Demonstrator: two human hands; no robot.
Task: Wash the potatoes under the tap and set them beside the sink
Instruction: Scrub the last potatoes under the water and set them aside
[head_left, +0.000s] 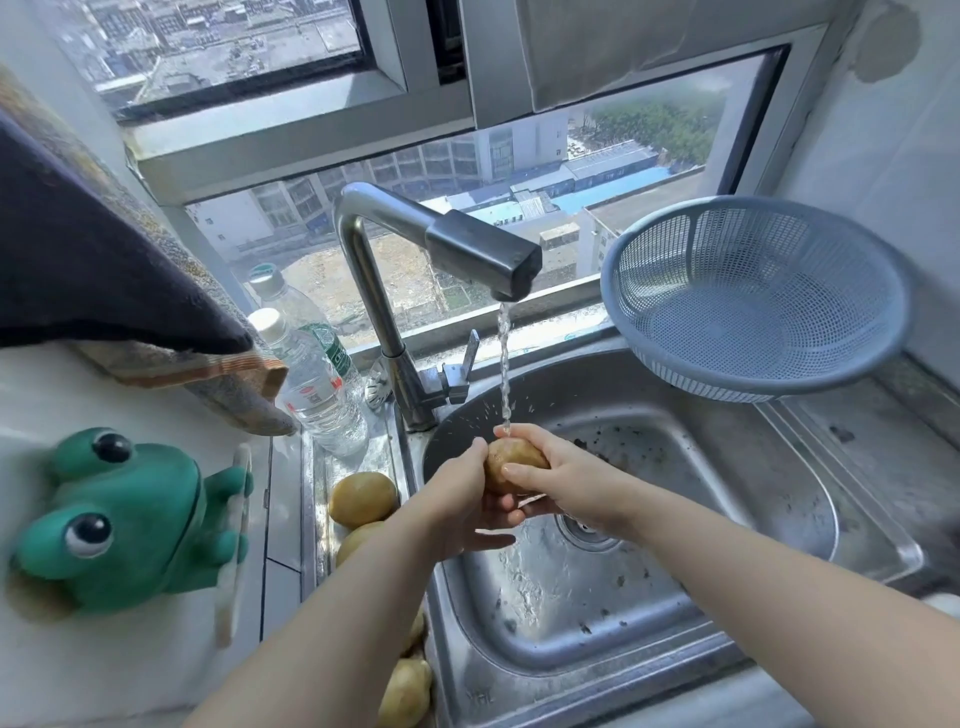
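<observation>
Sink (810, 499): dull stained steel. Tap (395, 244): brushed metal. Colander (753, 306): blue perforated plastic. Potato (511, 457): wet, smooth-skinned.

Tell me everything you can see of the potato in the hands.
The potato is oval and tan-yellow, with fine dark specks and a wet sheen. It is held above the sink, right under the tap, whose stream lands at its top end. The left hand cups it from the left and below. The right hand grips it from the right, thumb across its front. Fingers hide much of it.
</observation>
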